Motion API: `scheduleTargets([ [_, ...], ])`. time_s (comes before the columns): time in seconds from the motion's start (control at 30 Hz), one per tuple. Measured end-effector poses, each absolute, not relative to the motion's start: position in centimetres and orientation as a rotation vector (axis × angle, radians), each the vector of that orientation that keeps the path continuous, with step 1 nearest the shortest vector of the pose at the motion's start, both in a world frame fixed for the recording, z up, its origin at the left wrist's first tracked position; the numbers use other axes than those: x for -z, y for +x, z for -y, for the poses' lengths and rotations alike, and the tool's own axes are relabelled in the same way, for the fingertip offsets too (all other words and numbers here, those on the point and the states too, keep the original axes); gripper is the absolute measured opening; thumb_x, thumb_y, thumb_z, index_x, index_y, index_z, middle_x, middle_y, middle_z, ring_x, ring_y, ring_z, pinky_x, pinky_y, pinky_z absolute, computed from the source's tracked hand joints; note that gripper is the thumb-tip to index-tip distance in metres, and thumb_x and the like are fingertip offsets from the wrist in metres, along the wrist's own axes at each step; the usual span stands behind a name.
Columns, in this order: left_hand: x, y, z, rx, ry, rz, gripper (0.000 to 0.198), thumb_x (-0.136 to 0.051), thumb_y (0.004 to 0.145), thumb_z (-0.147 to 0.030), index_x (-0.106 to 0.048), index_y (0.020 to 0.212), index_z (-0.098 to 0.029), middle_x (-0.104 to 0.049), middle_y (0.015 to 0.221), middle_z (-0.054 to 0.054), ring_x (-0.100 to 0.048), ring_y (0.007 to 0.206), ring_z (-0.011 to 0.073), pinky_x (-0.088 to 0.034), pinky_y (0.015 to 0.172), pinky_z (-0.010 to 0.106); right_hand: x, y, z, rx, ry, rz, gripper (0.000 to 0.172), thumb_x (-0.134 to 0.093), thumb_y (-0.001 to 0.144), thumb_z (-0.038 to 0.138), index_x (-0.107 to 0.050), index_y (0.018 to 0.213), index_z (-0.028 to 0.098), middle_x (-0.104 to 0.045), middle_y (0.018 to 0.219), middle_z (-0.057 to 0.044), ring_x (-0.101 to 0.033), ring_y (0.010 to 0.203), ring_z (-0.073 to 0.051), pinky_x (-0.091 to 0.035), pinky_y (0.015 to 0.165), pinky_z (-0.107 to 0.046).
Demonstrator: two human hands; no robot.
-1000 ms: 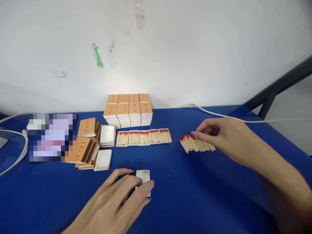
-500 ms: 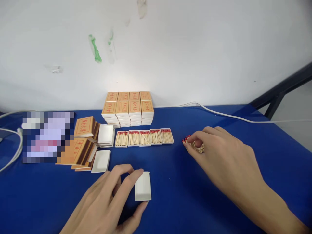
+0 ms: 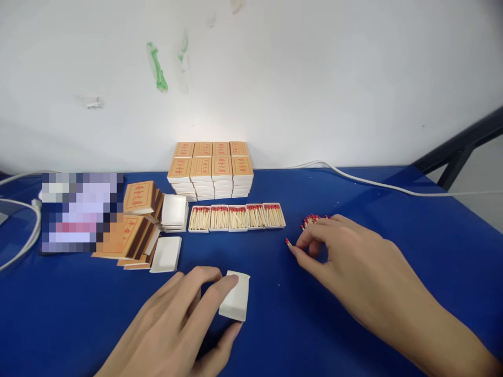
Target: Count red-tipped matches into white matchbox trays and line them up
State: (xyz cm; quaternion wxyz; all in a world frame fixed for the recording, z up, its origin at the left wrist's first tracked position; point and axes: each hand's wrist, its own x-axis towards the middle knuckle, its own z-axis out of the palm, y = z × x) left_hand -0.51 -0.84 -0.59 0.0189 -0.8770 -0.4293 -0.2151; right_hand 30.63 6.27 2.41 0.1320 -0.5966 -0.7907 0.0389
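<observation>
Between the thumb and index finger of my left hand (image 3: 188, 319) is a small white matchbox tray (image 3: 236, 297), tilted, with no matches showing in it. My right hand (image 3: 349, 262) pinches a few red-tipped matches (image 3: 288, 243) whose heads stick out past the fingertips. Just behind that hand lies a loose pile of matches (image 3: 312, 221), partly hidden by the fingers. In the middle stands a row of several white trays (image 3: 237, 217) filled with matches, heads toward the wall.
Closed orange matchboxes (image 3: 211, 170) are stacked against the wall. On the left are orange matchbox sleeves (image 3: 126, 235), stacked white trays (image 3: 174, 211), another single tray (image 3: 166, 254) and a blurred-out phone-like object (image 3: 80, 214). A white cable (image 3: 373, 186) crosses the back right.
My right hand has drawn slightly toward me from the pile, with a few matches now in its fingertips. The tray in my left hand is tilted a little more. The view has shifted slightly.
</observation>
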Motion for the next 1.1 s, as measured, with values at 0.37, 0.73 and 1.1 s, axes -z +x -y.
scheduleTargets([
  [0.37,0.1,0.1,0.8,0.67,-2.711,1.369,0.041,-0.046,0.126,-0.038,-0.064,0.158,-0.022,-0.08,0.133,0.008,-0.09,0.105,0.0193,-0.074,0.089,0.032,-3.5,31.1,-6.2,0.022,-1.729,2.184,0.027,-0.069,0.105,0.048,-0.081,0.085,0.033,-0.078,0.084,-0.007,-0.072,0.078,-0.031,-0.041,0.054,-0.039],
  [0.73,0.5,-0.4,0.8,0.624,-2.748,1.393,0.042,-0.054,0.123,-0.039,-0.062,0.162,-0.025,-0.079,0.137,0.008,-0.089,0.108,0.0197,-0.074,0.094,0.031,-1.9,30.8,-6.1,0.371,-1.808,2.177,0.034,-0.058,0.112,0.03,-0.08,0.086,0.025,-0.075,0.087,-0.01,-0.064,0.093,-0.033,-0.026,0.055,-0.034],
  [1.1,0.9,-0.4,0.7,0.604,-2.773,1.399,0.043,-0.055,0.123,-0.039,-0.06,0.163,-0.024,-0.077,0.137,0.008,-0.088,0.108,0.0195,-0.074,0.092,0.031,-1.7,31.1,-5.9,0.384,-1.785,2.194,0.037,-0.058,0.113,0.031,-0.074,0.08,0.027,-0.072,0.079,-0.01,-0.064,0.088,-0.036,-0.023,0.055,-0.034],
])
